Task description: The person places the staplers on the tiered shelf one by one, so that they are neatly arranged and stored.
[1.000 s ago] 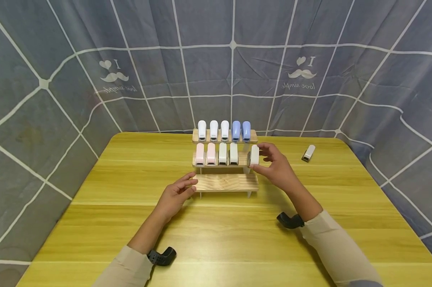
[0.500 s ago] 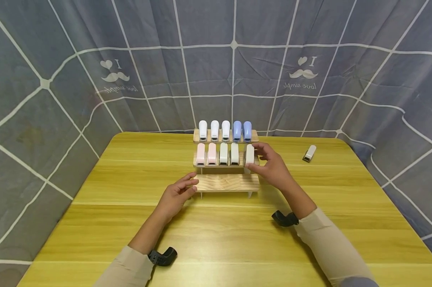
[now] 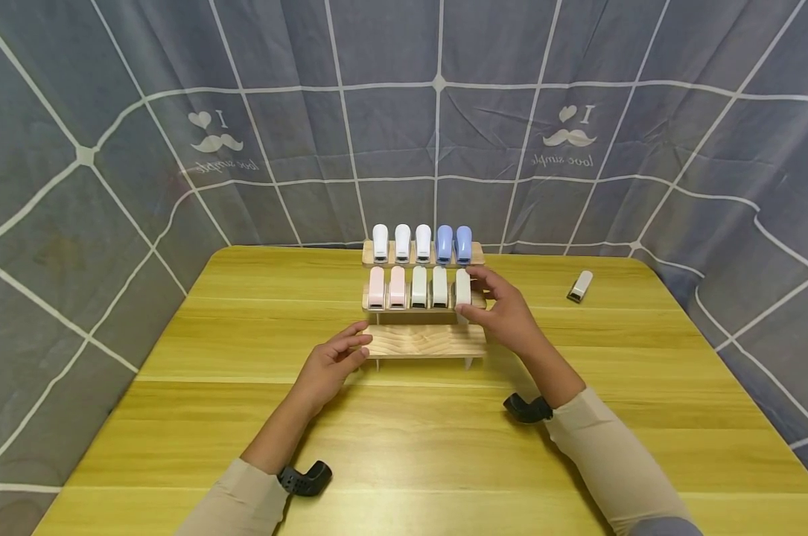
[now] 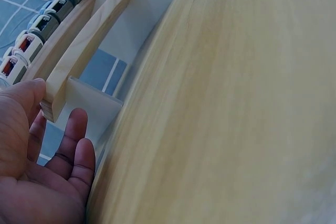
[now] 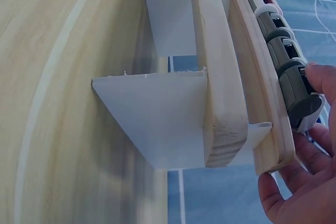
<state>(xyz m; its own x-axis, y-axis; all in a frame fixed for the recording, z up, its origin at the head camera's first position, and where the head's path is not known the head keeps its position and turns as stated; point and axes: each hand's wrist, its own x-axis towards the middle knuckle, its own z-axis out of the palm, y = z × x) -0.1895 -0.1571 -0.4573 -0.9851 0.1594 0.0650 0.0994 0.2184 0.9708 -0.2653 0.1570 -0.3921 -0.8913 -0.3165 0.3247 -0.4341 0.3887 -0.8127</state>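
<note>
A three-tier wooden stand (image 3: pixel 424 341) is at the table's middle. My right hand (image 3: pixel 507 313) pinches a white-and-grey mini stapler (image 3: pixel 463 286) between thumb and fingers, at the right end of the middle tier. The right wrist view shows this stapler's dark grey base (image 5: pixel 299 98) beside the other staplers. Two pale green staplers (image 3: pixel 429 286) and two pink ones (image 3: pixel 386 286) stand to its left. My left hand (image 3: pixel 330 368) holds the left end of the bottom tier; in the left wrist view its thumb (image 4: pixel 32 94) lies against the board's end.
Three white staplers (image 3: pixel 401 242) and two blue ones (image 3: pixel 453 243) stand on the top tier. Another white stapler (image 3: pixel 581 284) lies on the table (image 3: pixel 645 372) to the right. A grey checked curtain (image 3: pixel 390 134) hangs behind and at both sides.
My right hand has moved left with the stapler, bringing it from the middle tier's right edge closer to the pale green staplers and straighter. The left hand stays at the stand.
</note>
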